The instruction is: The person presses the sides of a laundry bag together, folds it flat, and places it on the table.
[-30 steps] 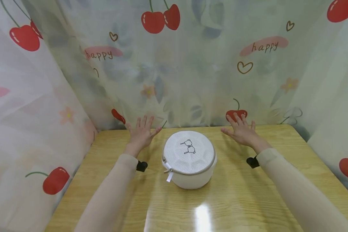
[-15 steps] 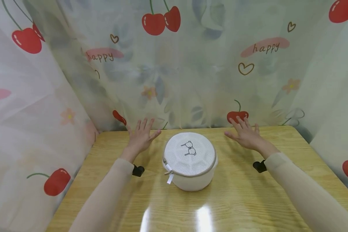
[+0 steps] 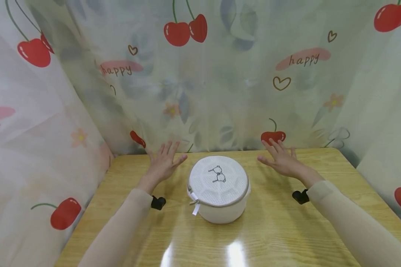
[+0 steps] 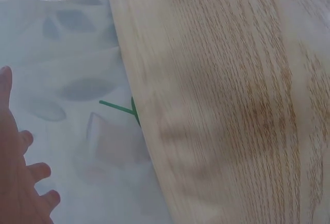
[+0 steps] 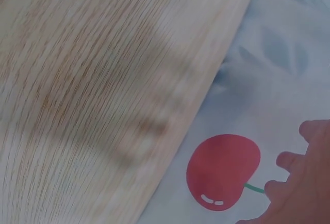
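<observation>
Hovering left hand (image 3: 162, 165) and right hand (image 3: 283, 161), fingers spread, are best held level, clear of the round white mesh-topped zippered case (image 3: 219, 185).

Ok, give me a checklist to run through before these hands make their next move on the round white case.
1. Case upright on the table: ok.
2. Left hand free: ok, fingers spread, holding nothing.
3. Right hand free: ok, likewise spread and holding nothing.
4. A hand steadying the case: not ok, both are apart from it, one on either side.
5. White pull tab exposed: ok, it hangs at the case's near left side.
6. Contents known: cannot tell, the lid covers the inside.
</observation>
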